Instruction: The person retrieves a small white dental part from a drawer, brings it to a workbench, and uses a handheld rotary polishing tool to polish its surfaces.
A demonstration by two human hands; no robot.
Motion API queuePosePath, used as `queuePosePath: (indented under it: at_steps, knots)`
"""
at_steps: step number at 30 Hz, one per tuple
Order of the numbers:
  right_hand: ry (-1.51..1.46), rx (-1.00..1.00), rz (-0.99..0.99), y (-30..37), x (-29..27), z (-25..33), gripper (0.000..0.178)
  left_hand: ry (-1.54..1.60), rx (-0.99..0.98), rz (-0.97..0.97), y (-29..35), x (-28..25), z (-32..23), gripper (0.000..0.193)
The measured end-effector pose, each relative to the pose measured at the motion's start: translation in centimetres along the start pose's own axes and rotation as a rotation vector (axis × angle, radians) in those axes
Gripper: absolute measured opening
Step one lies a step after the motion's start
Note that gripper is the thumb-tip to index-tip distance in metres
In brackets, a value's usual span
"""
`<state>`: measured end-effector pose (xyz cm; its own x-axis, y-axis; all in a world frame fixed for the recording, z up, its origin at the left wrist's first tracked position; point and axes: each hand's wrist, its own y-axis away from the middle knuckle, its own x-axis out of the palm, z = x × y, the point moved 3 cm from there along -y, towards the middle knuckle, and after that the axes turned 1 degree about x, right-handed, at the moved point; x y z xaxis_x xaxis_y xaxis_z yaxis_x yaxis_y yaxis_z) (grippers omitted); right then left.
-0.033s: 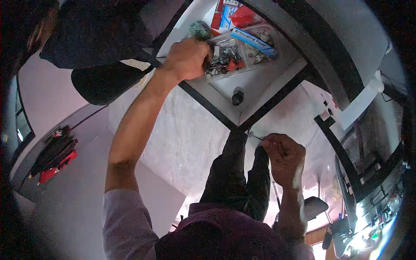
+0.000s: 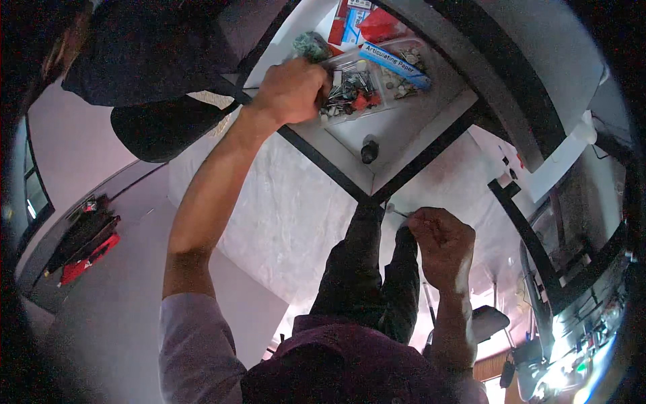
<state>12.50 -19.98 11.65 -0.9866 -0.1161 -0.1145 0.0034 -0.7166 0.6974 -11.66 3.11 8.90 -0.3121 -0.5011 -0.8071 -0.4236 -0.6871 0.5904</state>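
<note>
My left hand (image 2: 293,89) is closed at the left side of a clear plastic box (image 2: 350,120) inside an open drawer (image 2: 336,145). Its fingertips are hidden, so what they grip cannot be made out. Thin metal-shanked bits (image 2: 353,86) and some red pieces (image 2: 364,102) fill the box. Lower and to the right, my right hand (image 2: 443,244) pinches a small thin-shanked bit (image 2: 397,211), whose pale tip sticks out to the left beyond the drawer's front corner.
Beside the box lies a second clear tray of small pale pieces (image 2: 402,86), with a blue packet (image 2: 396,65) across it. A greenish lump (image 2: 311,46), red packets (image 2: 383,25) and a small dark object (image 2: 369,152) are also in the drawer. A black chair (image 2: 171,126) stands at left.
</note>
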Motion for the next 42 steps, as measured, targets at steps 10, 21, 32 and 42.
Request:
queuePosePath:
  at_steps: [10, 21, 32, 42]
  knots:
    - [0.051, -0.053, -0.016, -0.3, -0.3, 0.0, 0.014, -0.024, 0.079, -0.075, 0.4, -0.7, 0.1, 0.021]
    - [-0.034, -0.045, -0.105, 0.1, -0.3, -0.1, 0.012, 0.094, 0.104, -0.121, 1.2, -0.8, -0.4, 0.023]
    - [0.022, -0.099, -0.045, 0.1, -0.5, -0.5, 0.015, 0.050, 0.313, -0.012, 1.0, 0.6, -1.7, 0.028]
    - [-0.065, -0.127, -0.132, 0.0, -0.4, -0.9, 0.009, 0.502, 0.467, -0.185, 1.5, -0.9, -0.3, 0.021]
